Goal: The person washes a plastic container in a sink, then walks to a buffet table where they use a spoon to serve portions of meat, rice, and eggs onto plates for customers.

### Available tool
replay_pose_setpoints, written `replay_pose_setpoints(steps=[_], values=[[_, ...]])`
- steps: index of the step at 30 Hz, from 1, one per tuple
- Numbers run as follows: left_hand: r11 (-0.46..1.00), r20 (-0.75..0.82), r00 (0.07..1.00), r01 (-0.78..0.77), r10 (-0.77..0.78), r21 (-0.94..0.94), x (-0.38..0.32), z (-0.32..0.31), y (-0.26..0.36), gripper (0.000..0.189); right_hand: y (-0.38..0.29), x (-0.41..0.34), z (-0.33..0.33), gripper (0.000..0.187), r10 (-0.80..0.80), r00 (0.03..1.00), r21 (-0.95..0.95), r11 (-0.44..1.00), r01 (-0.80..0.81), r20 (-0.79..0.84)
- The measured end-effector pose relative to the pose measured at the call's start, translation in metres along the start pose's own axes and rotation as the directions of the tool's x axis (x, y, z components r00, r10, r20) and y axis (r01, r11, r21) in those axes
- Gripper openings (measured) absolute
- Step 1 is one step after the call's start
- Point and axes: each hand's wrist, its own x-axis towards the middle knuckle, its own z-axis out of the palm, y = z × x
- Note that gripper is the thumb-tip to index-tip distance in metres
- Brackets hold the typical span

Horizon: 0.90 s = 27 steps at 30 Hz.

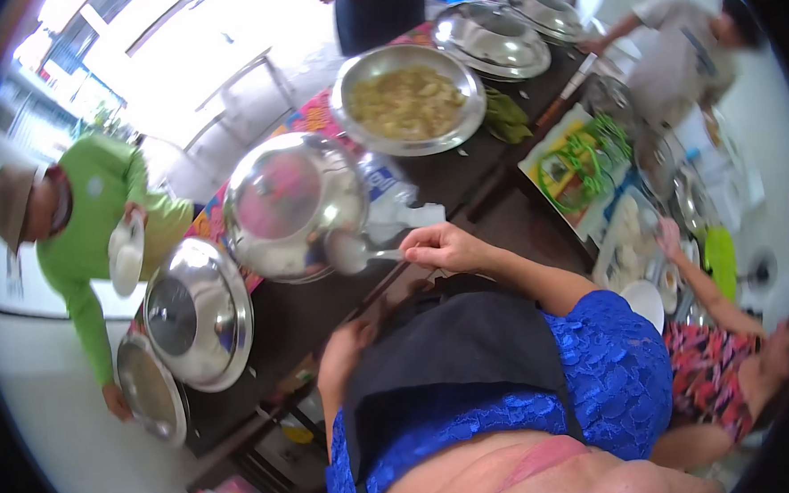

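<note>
My right hand (pixel 445 247) grips the handle of a metal serving spoon (pixel 346 252). Its blurred bowl overlaps the near side of a large covered steel dish (pixel 333 162), but contact is unclear. My left hand (pixel 347 346) hangs low beside my black apron (pixel 453 337), its fingers blurred and partly hidden. Just beyond the right hand lie clear plastic packaging (pixel 386 180) and a white piece (pixel 425 215). Farther along the dark table (pixel 292 332) sits an uncovered steel basin (pixel 342 118) of chunky yellowish-green food (pixel 407 105).
Covered steel dishes (pixel 220 309) (pixel 490 37) stand at both ends of the table. Across it, a person in green (pixel 89 175) holds a white plate (pixel 127 254) and touches an end dish (pixel 151 386). Behind me are two people, a crowded side table and green plastic items (pixel 581 163).
</note>
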Motion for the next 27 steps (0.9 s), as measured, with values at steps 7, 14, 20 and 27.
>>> replay_pose_setpoints(steps=[7, 14, 20, 27], values=[[0.981, 0.240, 0.952, -0.192, 0.190, -0.017, 0.060, -0.046, 0.064, 0.025, 0.024, -0.099, -0.030, 0.015, -0.141, 0.705, 0.047, 0.970, 0.240, -0.695], [0.850, 0.362, 0.790, -0.527, 0.495, -0.013, 0.126, 0.000, 0.128, 0.031, 0.079, -0.174, -0.115, 0.011, -0.635, 0.169, -0.518, 0.416, -0.747, -0.754], [0.857, 0.373, 0.796, -0.516, 0.477, 0.006, 0.178, 0.041, 0.207, 0.038, 0.078, -0.192, -0.209, 0.012, -0.423, 0.145, -0.444, 0.801, -0.401, -0.894], [0.877, 0.370, 0.806, -0.476, 0.462, -0.059, 0.217, 0.089, 0.248, 0.037, 0.072, -0.175, -0.289, 0.016, -0.330, 0.204, -0.361, 0.923, -0.135, -0.922]])
